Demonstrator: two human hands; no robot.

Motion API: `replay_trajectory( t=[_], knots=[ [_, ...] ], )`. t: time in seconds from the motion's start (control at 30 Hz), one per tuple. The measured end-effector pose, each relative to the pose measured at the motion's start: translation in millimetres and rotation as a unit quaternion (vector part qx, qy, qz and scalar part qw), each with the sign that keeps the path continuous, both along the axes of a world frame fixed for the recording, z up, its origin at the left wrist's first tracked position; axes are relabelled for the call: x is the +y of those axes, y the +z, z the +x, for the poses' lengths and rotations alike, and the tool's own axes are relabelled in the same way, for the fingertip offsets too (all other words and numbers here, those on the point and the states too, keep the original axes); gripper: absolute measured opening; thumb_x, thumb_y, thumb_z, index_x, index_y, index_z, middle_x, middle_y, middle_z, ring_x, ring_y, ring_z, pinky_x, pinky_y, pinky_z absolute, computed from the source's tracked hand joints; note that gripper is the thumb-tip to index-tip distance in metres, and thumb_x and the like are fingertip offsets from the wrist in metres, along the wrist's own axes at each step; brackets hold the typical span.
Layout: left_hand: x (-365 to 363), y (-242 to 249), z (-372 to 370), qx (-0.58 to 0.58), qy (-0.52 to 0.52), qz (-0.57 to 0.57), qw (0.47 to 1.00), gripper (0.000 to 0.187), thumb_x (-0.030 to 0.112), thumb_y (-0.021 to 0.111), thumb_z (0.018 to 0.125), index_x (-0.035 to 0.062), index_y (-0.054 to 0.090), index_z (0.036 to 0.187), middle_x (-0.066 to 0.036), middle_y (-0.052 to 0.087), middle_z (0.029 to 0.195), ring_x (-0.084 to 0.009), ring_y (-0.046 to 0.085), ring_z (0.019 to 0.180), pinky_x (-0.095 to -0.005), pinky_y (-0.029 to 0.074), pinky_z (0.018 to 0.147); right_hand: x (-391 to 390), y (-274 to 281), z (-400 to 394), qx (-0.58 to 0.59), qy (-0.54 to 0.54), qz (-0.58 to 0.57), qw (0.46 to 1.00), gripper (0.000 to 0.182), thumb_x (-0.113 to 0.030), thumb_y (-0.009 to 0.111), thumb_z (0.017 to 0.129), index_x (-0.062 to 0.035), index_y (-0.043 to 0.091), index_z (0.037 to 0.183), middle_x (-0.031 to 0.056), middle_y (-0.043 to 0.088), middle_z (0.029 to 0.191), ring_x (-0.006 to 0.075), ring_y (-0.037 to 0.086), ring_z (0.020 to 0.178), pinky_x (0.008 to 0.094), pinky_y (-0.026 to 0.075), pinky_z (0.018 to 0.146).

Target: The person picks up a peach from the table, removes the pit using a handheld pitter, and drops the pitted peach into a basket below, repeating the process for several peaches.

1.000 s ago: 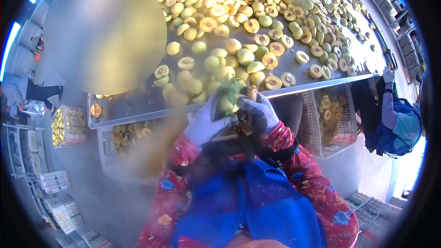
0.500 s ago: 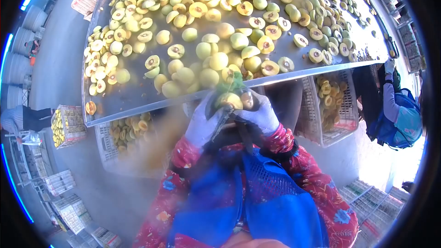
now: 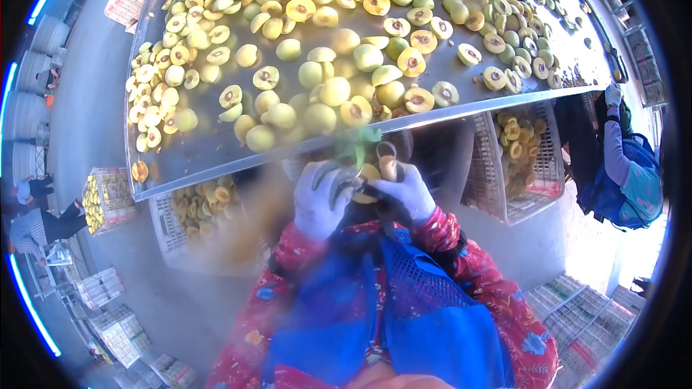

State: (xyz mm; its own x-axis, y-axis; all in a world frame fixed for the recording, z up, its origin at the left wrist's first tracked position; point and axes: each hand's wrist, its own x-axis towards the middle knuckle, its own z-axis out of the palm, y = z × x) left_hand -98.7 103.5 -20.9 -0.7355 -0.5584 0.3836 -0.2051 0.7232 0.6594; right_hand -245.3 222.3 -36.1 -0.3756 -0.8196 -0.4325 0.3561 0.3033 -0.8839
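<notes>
Both hands are gloved and held together just below the table's near edge. My left hand [image 3: 321,198] has its fingers bent round one side of a yellow-green fruit half [image 3: 369,174]. My right hand [image 3: 408,193] is closed round a small tool with a tan handle [image 3: 388,167] and a ring at its end, right beside the fruit. The blade, if any, cannot be made out. A blurry green leafy patch [image 3: 358,142] shows above the fingers. Many halved and whole fruits [image 3: 335,91] lie on the metal table [image 3: 209,170] beyond my hands.
Below the table edge stand a crate of fruit [image 3: 502,200] on the right and another crate [image 3: 164,227] on the left. A third crate [image 3: 119,198] is further left. A co-worker [image 3: 631,166] in blue stands at the right end. Stacked crates [image 3: 577,317] sit at lower right.
My left hand has opened out from its grip and turned, its fingers now at the fruit's side. The handle and ring in my right hand show more clearly. The view has shifted slightly.
</notes>
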Motion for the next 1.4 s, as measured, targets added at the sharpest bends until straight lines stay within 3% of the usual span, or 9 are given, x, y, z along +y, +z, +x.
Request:
replay_trajectory(
  t=[0.17,0.33,0.5,0.63,0.77,0.93,1.03,1.13,1.4],
  knots=[
    [5,-12,19,0.098,0.176,0.28,0.939,0.018,0.012,0.064,0.079,-0.0006,0.061,0.092,-0.011,0.062,0.092,-0.0225,0.062,0.088,-0.0333,0.048,0.078,14,-12,-7,0.46,0.043,0.009,0.887,0.039,-0.03,0.076,0.07,0.0014,0.061,0.087,0.0226,0.065,0.082,0.0422,0.063,0.076,0.0409,0.051,0.066],
    [-16,-66,44,-0.304,-0.055,0.175,0.935,0.031,0.023,0.064,0.082,-0.003,0.06,0.099,-0.015,0.066,0.086,-0.0325,0.065,0.085,-0.0385,0.05,0.079,29,-17,-38,0.259,0.007,0.103,0.96,0.039,-0.025,0.078,0.071,0.002,0.064,0.094,0.0127,0.067,0.079,0.0217,0.065,0.069,0.0341,0.052,0.065],
    [-28,-96,0,-0.192,0.093,0.119,0.97,0.045,0.032,0.065,0.087,0.0008,0.06,0.119,-0.016,0.068,0.104,-0.0318,0.066,0.095,-0.04,0.05,0.084,18,2,-45,-0.019,-0.065,0.074,0.995,0.035,-0.017,0.077,0.079,0.0042,0.064,0.104,0.0039,0.067,0.088,0.0088,0.062,0.073,0.0256,0.052,0.064],
    [-31,-24,-17,-0.273,-0.02,0.564,0.78,0.04,0.027,0.055,0.096,0.0032,0.054,0.129,-0.01,0.064,0.114,-0.015,0.065,0.083,-0.0253,0.051,0.077,15,-7,-40,-0.068,-0.048,0.047,0.995,0.034,-0.015,0.075,0.082,0.0052,0.064,0.106,0.0051,0.067,0.092,0.0086,0.062,0.079,0.0233,0.051,0.069],
    [-15,-38,-20,-0.1,-0.057,0.65,0.752,0.035,0.024,0.054,0.097,0.0044,0.057,0.127,-0.005,0.064,0.106,-0.0103,0.061,0.087,-0.0241,0.049,0.081,1,5,-23,-0.133,0.005,0.015,0.991,0.036,-0.016,0.072,0.084,0.0044,0.06,0.111,0.0045,0.066,0.094,0.0084,0.061,0.083,0.0239,0.05,0.07],
    [-15,-75,-11,0.065,-0.084,0.465,0.879,0.042,0.022,0.054,0.099,-0.0009,0.047,0.133,-0.006,0.061,0.108,-0.0142,0.062,0.093,-0.025,0.052,0.077,17,-19,-24,0.276,0.07,-0.05,0.957,0.026,-0.016,0.06,0.091,0.0011,0.053,0.109,0.015,0.064,0.093,0.0232,0.063,0.08,0.0335,0.049,0.07],
    [-13,-46,-13,0.105,0.005,0.632,0.768,0.044,0.023,0.052,0.1,-0.0013,0.043,0.136,-0.009,0.057,0.118,-0.0151,0.06,0.101,-0.0264,0.052,0.083,15,-1,-17,0.324,0.06,-0.052,0.943,0.02,-0.015,0.054,0.091,0.001,0.051,0.103,0.0259,0.062,0.09,0.044,0.061,0.083,0.0447,0.049,0.07],
    [-12,-53,-10,0.179,0.012,0.715,0.675,0.046,0.023,0.052,0.1,-0.0002,0.041,0.138,-0.011,0.055,0.124,-0.0164,0.057,0.109,-0.0283,0.051,0.087,12,18,-5,0.308,0.101,0.039,0.945,0.022,-0.015,0.055,0.091,0.0003,0.05,0.106,0.0264,0.063,0.086,0.0455,0.061,0.082,0.0476,0.049,0.068],
    [-2,-17,-19,0.15,0.055,0.7,0.696,0.041,0.007,0.061,0.09,0.0006,0.047,0.127,-0.011,0.057,0.116,-0.0177,0.06,0.103,-0.0279,0.053,0.085,-3,5,-1,0.193,0.029,0.002,0.981,0.035,-0.021,0.068,0.084,0.0015,0.056,0.108,0.018,0.066,0.085,0.0266,0.065,0.078,0.0368,0.05,0.072]
  ],
)
